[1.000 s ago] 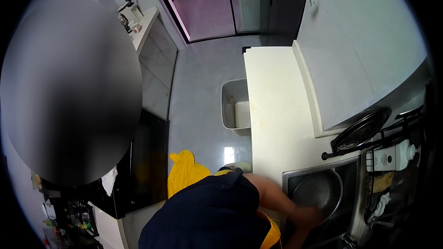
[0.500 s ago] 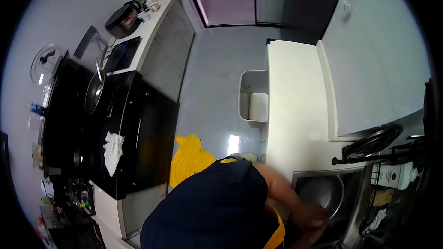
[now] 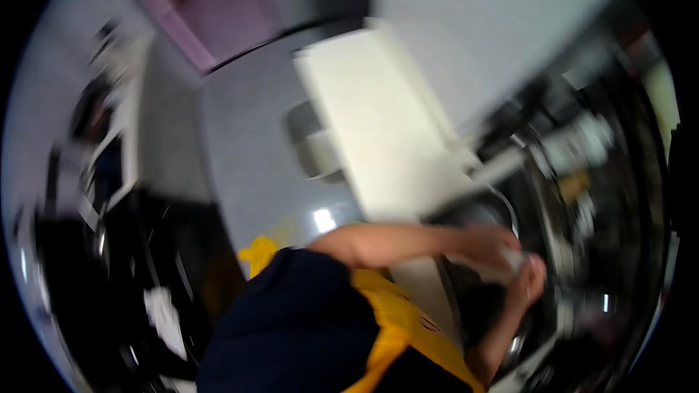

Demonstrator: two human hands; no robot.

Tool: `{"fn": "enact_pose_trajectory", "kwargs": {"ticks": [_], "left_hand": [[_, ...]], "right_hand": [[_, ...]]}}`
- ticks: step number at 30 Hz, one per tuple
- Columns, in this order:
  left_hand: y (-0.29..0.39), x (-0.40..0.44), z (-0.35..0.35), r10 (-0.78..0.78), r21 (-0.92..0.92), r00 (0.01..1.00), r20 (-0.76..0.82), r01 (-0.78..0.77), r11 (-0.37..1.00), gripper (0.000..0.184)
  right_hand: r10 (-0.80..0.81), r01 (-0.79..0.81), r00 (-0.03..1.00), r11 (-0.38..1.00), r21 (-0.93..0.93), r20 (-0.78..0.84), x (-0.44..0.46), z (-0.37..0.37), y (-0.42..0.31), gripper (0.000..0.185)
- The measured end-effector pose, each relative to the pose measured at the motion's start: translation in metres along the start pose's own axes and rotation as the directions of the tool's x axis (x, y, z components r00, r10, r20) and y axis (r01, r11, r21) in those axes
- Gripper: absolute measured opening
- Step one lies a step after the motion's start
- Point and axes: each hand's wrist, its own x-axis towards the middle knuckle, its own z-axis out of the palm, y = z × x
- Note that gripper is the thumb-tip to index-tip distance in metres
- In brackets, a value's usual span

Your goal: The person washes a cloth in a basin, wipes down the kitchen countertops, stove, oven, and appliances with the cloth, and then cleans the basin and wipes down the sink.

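Both hands meet over the sink (image 3: 466, 276) at the right, with a small pale thing (image 3: 515, 259) between them, too blurred to name. My left hand (image 3: 496, 243) reaches in from the upper side, its fingers bent against that thing. Facing it, my right hand (image 3: 532, 276) is curled closed around the other side. Behind the hands, a round metal pan or bowl (image 3: 486, 212) sits in the sink, only its rim and part of its inside showing.
A white counter (image 3: 378, 124) runs back from the sink, with a grey bin (image 3: 306, 147) beside it. Past the sink stand a white bottle (image 3: 579, 147), a yellowish sponge (image 3: 574, 186) and a whitish cloth (image 3: 585, 216). Another white cloth (image 3: 166, 320) hangs at the dark stove.
The view has swung to the right and blurred. My hands have risen from low in the sink and come together with the small pale thing between them.
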Motion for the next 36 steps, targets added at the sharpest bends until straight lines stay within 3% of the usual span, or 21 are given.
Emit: {"fn": "enact_pose_trajectory", "kwargs": {"ticks": [2, 3, 4, 6, 8, 10, 12, 14, 16, 18, 20, 21, 22, 23, 24, 26, 30, 31, 32, 34, 36], "left_hand": [[0.025, 0.008, -0.037, -0.053, 0.210, 0.982, 0.184, 0.013, 0.978, 0.044], [0.023, 0.014, -0.049, 0.009, 0.334, 0.975, 0.222, -0.085, 0.939, 0.041], [0.005, 0.017, -0.052, 0.239, 0.248, 0.953, 0.186, -0.281, 0.927, 0.031], [0.032, 0.020, -0.068, 0.152, 0.220, 0.957, 0.249, -0.208, 0.953, 0.020], [0.064, 0.020, -0.066, 0.304, 0.262, 0.927, 0.221, -0.356, 0.897, 0.024], [0.064, 0.032, -0.056, 0.203, 0.345, 0.965, 0.165, -0.249, 0.905, 0.031], [0.021, 0.038, -0.058, -0.022, 0.518, 0.964, 0.266, -0.124, 0.846, 0.043], [0.016, 0.036, -0.045, -0.005, 0.493, 0.958, 0.287, -0.143, 0.858, 0.045], [0.029, 0.039, -0.035, 0.185, 0.428, 0.946, 0.266, -0.288, 0.857, 0.028], [0.051, 0.040, -0.029, 0.046, 0.396, 0.947, 0.317, -0.176, 0.901, 0.026], [0.064, 0.037, -0.002, 0.194, 0.296, 0.937, 0.290, -0.281, 0.913, 0.025], [0.070, 0.032, 0.014, 0.160, 0.241, 0.922, 0.353, -0.255, 0.936, 0.026], [0.077, 0.026, 0.030, 0.131, 0.190, 0.903, 0.409, -0.225, 0.956, 0.027], [0.085, 0.025, 0.043, 0.112, 0.179, 0.884, 0.454, -0.213, 0.961, 0.028], [0.088, 0.029, 0.053, 0.155, 0.165, 0.859, 0.487, -0.265, 0.950, 0.027], [0.080, 0.042, 0.066, 0.229, 0.121, 0.871, 0.434, -0.308, 0.944, 0.028], [0.119, 0.093, 0.079, 0.194, -0.076, 0.971, 0.138, -0.185, 0.980, 0.022], [0.119, 0.111, 0.082, 0.192, -0.176, 0.980, 0.047, -0.181, 0.968, 0.020], [0.136, 0.122, 0.079, 0.073, -0.285, 0.997, 0.008, -0.068, 0.956, 0.020], [0.153, 0.137, 0.074, 0.024, -0.580, 0.999, -0.047, -0.047, 0.813, 0.031], [0.153, 0.135, 0.062, 0.021, -0.564, 0.992, -0.126, -0.089, 0.821, 0.041]], "right_hand": [[-0.112, 0.140, 0.983, 0.972, -0.190, 0.148, 0.012, -0.013, -0.031, 0.006], [-0.366, 0.416, 0.901, 0.882, -0.221, 0.233, 0.024, -0.020, -0.052, 0.009], [-0.235, 0.318, 0.917, 0.918, -0.238, 0.322, 0.020, -0.035, -0.065, 0.015], [-0.178, 0.236, 0.921, 0.963, -0.131, 0.347, 0.015, -0.052, -0.082, 0.017], [-0.202, 0.276, 0.939, 0.926, -0.257, 0.279, 0.004, -0.071, -0.087, 0.018], [-0.274, 0.270, 0.960, 0.838, -0.474, 0.062, -0.002, -0.075, -0.059, 0.020], [-0.220, 0.242, 0.969, 0.739, -0.629, 0.115, -0.030, -0.053, -0.016, 0.018], [-0.058, 0.173, 0.982, 0.645, -0.744, 0.178, -0.035, -0.046, 0.016, 0.016], [-0.084, 0.061, 0.996, 0.679, -0.731, 0.006, -0.043, -0.048, 0.012, 0.017], [-0.160, -0.133, 0.929, 0.698, -0.704, -0.334, -0.045, -0.051, 0.022, 0.018], [-0.096, -0.230, 0.912, 0.685, -0.691, -0.398, -0.055, -0.052, 0.050, 0.019], [0.324, -0.434, 0.811, 0.891, -0.131, -0.486, -0.057, -0.050, 0.056, 0.019], [0.678, -0.516, 0.668, 0.719, 0.466, -0.306, -0.055, -0.050, 0.055, 0.020], [0.686, -0.312, 0.625, 0.657, 0.686, -0.372, -0.057, -0.046, 0.050, 0.022], [0.769, -0.334, 0.492, 0.600, 0.727, -0.408, -0.053, -0.055, 0.027, 0.023], [0.530, -0.019, 0.459, 0.808, 0.588, -0.713, -0.051, -0.055, 0.086, 0.024], [0.188, -0.028, 0.621, 0.976, 0.218, -0.761, -0.005, -0.153, 0.002, 0.034], [-0.092, 0.070, 0.682, 0.996, -0.061, -0.726, 0.016, -0.175, 0.031, 0.044], [-0.122, 0.206, 0.729, 0.977, 0.046, -0.674, 0.039, -0.187, 0.027, 0.051], [-0.201, 0.108, 0.769, 0.977, -0.185, -0.607, 0.079, -0.218, 0.020, 0.049], [-0.326, -0.067, 0.853, 0.706, -0.705, -0.407, 0.117, -0.231, 0.026, 0.046]]}}
